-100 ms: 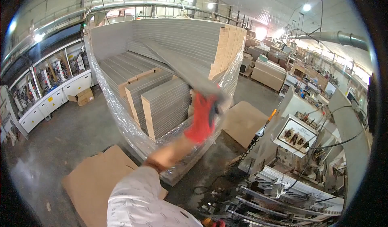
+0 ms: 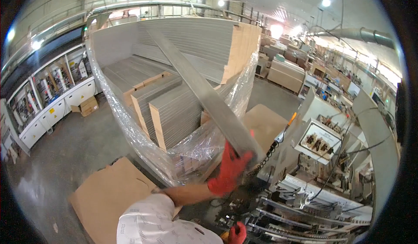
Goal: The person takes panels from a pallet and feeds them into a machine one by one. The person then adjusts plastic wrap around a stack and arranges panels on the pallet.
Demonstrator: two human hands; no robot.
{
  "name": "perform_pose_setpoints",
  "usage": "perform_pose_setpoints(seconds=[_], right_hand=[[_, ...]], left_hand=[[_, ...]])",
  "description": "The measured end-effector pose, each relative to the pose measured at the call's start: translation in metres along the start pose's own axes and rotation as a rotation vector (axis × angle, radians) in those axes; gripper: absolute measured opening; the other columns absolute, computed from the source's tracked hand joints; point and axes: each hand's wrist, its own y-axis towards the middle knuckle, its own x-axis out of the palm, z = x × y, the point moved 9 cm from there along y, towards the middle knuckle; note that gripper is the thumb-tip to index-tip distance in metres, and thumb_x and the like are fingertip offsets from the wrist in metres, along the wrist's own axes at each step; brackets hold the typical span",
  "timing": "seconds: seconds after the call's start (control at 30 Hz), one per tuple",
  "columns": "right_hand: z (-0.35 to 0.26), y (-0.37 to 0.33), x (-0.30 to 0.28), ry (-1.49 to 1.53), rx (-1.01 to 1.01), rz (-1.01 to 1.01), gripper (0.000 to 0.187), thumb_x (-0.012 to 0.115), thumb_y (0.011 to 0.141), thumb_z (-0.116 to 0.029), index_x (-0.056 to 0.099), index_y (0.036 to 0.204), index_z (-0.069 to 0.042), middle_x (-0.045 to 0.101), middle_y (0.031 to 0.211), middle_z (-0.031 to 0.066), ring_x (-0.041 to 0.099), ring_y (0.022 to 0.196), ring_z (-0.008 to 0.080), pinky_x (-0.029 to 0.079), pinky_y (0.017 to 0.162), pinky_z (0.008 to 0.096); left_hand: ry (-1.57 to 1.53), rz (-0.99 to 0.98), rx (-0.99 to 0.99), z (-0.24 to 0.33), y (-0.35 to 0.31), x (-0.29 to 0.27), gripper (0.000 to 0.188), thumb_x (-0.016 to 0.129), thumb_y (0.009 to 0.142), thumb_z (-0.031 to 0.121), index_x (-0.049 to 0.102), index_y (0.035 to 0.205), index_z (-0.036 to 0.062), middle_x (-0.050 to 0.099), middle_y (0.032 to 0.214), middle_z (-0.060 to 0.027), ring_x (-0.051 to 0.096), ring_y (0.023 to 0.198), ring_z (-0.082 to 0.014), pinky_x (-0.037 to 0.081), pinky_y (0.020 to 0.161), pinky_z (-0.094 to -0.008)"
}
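Observation:
My left hand (image 2: 230, 169), in a red glove, grips the near end of a long narrow grey board (image 2: 198, 85). The board slants over a pallet stack, its far end up by the stack's back wall of boards. Beneath it are piled grey boards (image 2: 176, 113) with pale tan ends, some in separate blocks. Clear plastic wrap (image 2: 130, 126) hangs around the stack. At the lower edge shows part of my right hand (image 2: 237, 233), also red-gloved, beside the machine's rails; its fingers are too little seen to tell their grip.
At right stands a machine with metal rails (image 2: 300, 226), a switch panel (image 2: 319, 141) and a coiled cable (image 2: 266, 155). Cardboard sheets (image 2: 109, 196) lie on the floor. A white machine (image 2: 61, 107) and a small cardboard box (image 2: 88, 106) are at left.
My left hand has moved down and to the right, drawing the board's near end off the stack toward the machine. More of my right hand shows at the lower edge.

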Motion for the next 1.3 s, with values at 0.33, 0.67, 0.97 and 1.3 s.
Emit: perform_pose_setpoints(seconds=[0.33, 0.67, 0.97, 1.3], right_hand=[[-0.226, 0.069, -0.031, 1.691, 0.119, 0.402, 0.053, 0.053, 0.099, -0.048, 0.051, 0.135, -0.008, 0.062, 0.116, 0.0079, 0.059, 0.098, 0.0245, 0.052, 0.081, 0.0377], [-0.092, 0.035, -0.181, 1.133, 0.112, 1.042, 0.029, 0.057, 0.100, -0.040, 0.062, 0.111, -0.014, 0.065, 0.094, -0.0016, 0.062, 0.084, 0.0138, 0.051, 0.074, 0.0291], [0.079, -0.002, -0.316, 0.783, 0.056, 1.444, 0.027, 0.065, 0.096, -0.036, 0.060, 0.086, -0.012, 0.057, 0.075, -0.0033, 0.051, 0.060, 0.0107, 0.040, 0.053, 0.0285], [0.093, 0.114, -0.289, 0.028, 0.526, 1.102, 0.062, 0.079, 0.075, -0.030, 0.052, 0.117, 0.007, 0.061, 0.115, 0.0267, 0.061, 0.107, 0.0368, 0.047, 0.093, 0.0430]], left_hand=[[-0.186, -0.136, -0.125, -0.004, 0.041, -0.043, 0.050, 0.044, 0.104, 0.032, 0.040, 0.146, 0.0052, 0.059, 0.132, -0.0130, 0.062, 0.113, -0.0285, 0.049, 0.101, -0.0426], [-0.552, -0.229, -0.338, -0.060, -0.027, -0.025, 0.060, 0.062, 0.097, 0.016, 0.035, 0.150, 0.0143, 0.056, 0.136, -0.0174, 0.061, 0.116, -0.0349, 0.048, 0.103, -0.0488], [-0.117, 0.233, -0.157, -0.156, -0.001, -0.241, 0.051, 0.063, 0.095, 0.019, 0.044, 0.141, 0.0074, 0.054, 0.137, -0.0124, 0.055, 0.120, -0.0271, 0.048, 0.102, -0.0458], [0.730, 0.138, -0.301, -0.246, -0.044, -0.343, 0.043, 0.062, 0.097, 0.022, 0.052, 0.133, 0.0011, 0.051, 0.136, -0.0116, 0.053, 0.119, -0.0249, 0.043, 0.104, -0.0397]])
